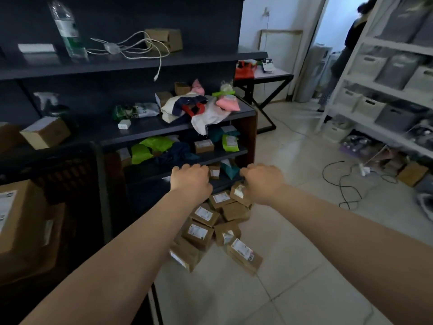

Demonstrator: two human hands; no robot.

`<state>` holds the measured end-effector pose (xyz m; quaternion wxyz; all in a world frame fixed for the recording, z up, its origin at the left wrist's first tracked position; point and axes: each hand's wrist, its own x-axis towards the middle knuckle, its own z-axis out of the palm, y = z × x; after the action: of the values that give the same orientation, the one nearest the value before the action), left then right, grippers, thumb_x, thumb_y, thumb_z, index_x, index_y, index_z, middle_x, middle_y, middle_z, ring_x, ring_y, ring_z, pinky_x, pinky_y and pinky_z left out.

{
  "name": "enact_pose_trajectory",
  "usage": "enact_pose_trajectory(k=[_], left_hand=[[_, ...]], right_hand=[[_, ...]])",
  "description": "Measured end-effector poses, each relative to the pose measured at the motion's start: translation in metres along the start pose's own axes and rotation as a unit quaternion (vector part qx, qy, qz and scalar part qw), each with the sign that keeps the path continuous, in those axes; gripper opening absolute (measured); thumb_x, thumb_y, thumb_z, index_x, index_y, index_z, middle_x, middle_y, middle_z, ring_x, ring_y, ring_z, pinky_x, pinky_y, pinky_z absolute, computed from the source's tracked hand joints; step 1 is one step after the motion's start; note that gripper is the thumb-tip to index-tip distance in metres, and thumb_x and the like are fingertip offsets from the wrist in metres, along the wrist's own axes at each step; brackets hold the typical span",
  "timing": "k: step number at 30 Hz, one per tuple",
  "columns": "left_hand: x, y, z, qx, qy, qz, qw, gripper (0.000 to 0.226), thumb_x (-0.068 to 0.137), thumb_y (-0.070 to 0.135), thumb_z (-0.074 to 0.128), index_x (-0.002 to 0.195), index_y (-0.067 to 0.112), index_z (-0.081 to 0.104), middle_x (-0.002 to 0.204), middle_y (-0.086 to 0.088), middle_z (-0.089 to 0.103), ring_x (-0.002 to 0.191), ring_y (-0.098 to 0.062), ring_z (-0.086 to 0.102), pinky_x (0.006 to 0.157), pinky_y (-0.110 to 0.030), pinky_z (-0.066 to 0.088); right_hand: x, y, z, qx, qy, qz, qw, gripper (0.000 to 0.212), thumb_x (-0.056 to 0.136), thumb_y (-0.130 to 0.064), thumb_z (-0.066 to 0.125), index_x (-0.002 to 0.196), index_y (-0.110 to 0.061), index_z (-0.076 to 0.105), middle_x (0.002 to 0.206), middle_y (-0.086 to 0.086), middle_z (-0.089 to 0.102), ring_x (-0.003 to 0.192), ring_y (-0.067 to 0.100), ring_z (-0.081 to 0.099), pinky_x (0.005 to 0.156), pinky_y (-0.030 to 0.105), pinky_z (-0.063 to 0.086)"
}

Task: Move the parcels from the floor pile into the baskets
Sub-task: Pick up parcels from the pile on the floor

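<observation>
Dark shelf [187, 158] crowds parcels [210, 228]; right floor [304, 242] open.

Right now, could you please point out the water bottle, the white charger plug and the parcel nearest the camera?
Water bottle [66, 31], head view: on its label, mid-body.
White charger plug [124, 124], head view: on its front face.
Nearest parcel [244, 254], head view: on its top face, beside the label.
</observation>
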<state>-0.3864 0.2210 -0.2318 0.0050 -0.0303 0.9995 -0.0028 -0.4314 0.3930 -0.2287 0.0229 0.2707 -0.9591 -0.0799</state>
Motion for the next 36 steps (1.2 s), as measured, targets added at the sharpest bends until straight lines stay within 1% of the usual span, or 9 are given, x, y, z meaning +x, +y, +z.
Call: enact_pose_trajectory(k=[6,11,15,20,23,27,30,33,36], left_hand=[[0.059,-0.003,0.032,0.006,-0.046,-0.043,0.998,0.042,0.091,0.036,0.045,0.13,0.019,0.046,0.128,-0.005,0.052,0.117,-0.028,0.047,0.094,-0.041,0.036],[0.1,-0.021,0.054,0.011,-0.067,-0.139,0.988,0.043,0.091,0.034,0.047,0.131,0.018,0.045,0.128,-0.008,0.053,0.117,-0.03,0.047,0.093,-0.041,0.037],[0.131,-0.034,0.078,0.002,-0.087,-0.215,0.973,0.04,0.091,0.034,0.048,0.128,0.018,0.047,0.125,-0.008,0.053,0.115,-0.031,0.048,0.094,-0.041,0.036],[0.182,-0.053,0.148,0.001,-0.082,-0.269,0.96,0.04,0.088,0.033,0.051,0.126,0.018,0.048,0.123,-0.008,0.055,0.114,-0.031,0.048,0.092,-0.041,0.036],[0.202,-0.068,0.223,-0.003,-0.077,-0.292,0.953,0.038,0.087,0.032,0.052,0.122,0.016,0.05,0.12,-0.008,0.055,0.113,-0.031,0.048,0.091,-0.04,0.035],[0.209,-0.086,0.36,-0.045,-0.065,-0.336,0.938,0.033,0.085,0.026,0.05,0.116,0.014,0.055,0.117,-0.009,0.056,0.11,-0.031,0.049,0.085,-0.036,0.034],[0.21,-0.093,0.477,-0.035,-0.109,-0.33,0.937,0.041,0.085,0.024,0.053,0.126,0.017,0.048,0.125,-0.009,0.053,0.115,-0.03,0.047,0.089,-0.037,0.035],[0.217,-0.097,0.587,-0.014,-0.153,-0.316,0.936,0.046,0.086,0.031,0.054,0.13,0.021,0.046,0.131,-0.007,0.048,0.121,-0.03,0.044,0.095,-0.041,0.036],[0.225,-0.096,0.676,-0.014,-0.132,-0.319,0.939,0.046,0.085,0.03,0.054,0.129,0.021,0.046,0.129,-0.005,0.049,0.117,-0.028,0.046,0.087,-0.037,0.04]], right_hand=[[0.07,0.03,0.038,0.006,-0.017,-0.064,0.998,0.038,0.088,-0.034,0.052,0.122,-0.018,0.05,0.117,0.005,0.055,0.107,0.025,0.05,0.069,0.032,0.034],[0.143,0.037,0.072,0.01,-0.053,-0.159,0.986,0.04,0.087,-0.037,0.054,0.123,-0.02,0.051,0.117,0.005,0.055,0.108,0.026,0.052,0.075,0.036,0.041],[0.199,0.03,0.095,0.037,-0.059,-0.247,0.966,0.034,0.087,-0.036,0.055,0.115,-0.018,0.053,0.111,0.007,0.057,0.102,0.027,0.054,0.063,0.031,0.033],[0.26,0.0,0.158,0.084,-0.045,-0.31,0.946,0.038,0.087,-0.033,0.055,0.121,-0.015,0.052,0.114,0.008,0.056,0.105,0.03,0.052,0.067,0.031,0.031],[0.292,-0.027,0.23,0.121,-0.074,-0.299,0.943,0.042,0.088,-0.034,0.053,0.125,-0.014,0.049,0.118,0.008,0.055,0.108,0.03,0.052,0.074,0.034,0.038],[0.322,-0.063,0.361,0.158,-0.111,-0.242,0.951,0.04,0.088,-0.03,0.052,0.126,-0.017,0.049,0.123,0.007,0.054,0.111,0.028,0.052,0.086,0.037,0.045],[0.332,-0.088,0.475,0.152,-0.108,-0.228,0.956,0.03,0.087,-0.027,0.051,0.116,-0.018,0.053,0.118,0.005,0.056,0.105,0.026,0.054,0.078,0.036,0.044],[0.337,-0.107,0.583,0.16,-0.093,-0.218,0.958,0.03,0.088,-0.028,0.051,0.117,-0.019,0.053,0.116,0.004,0.059,0.104,0.026,0.055,0.076,0.035,0.04],[0.339,-0.129,0.673,0.182,-0.096,-0.208,0.956,0.031,0.089,-0.025,0.054,0.119,-0.018,0.052,0.115,0.004,0.061,0.104,0.025,0.057,0.076,0.034,0.043]])
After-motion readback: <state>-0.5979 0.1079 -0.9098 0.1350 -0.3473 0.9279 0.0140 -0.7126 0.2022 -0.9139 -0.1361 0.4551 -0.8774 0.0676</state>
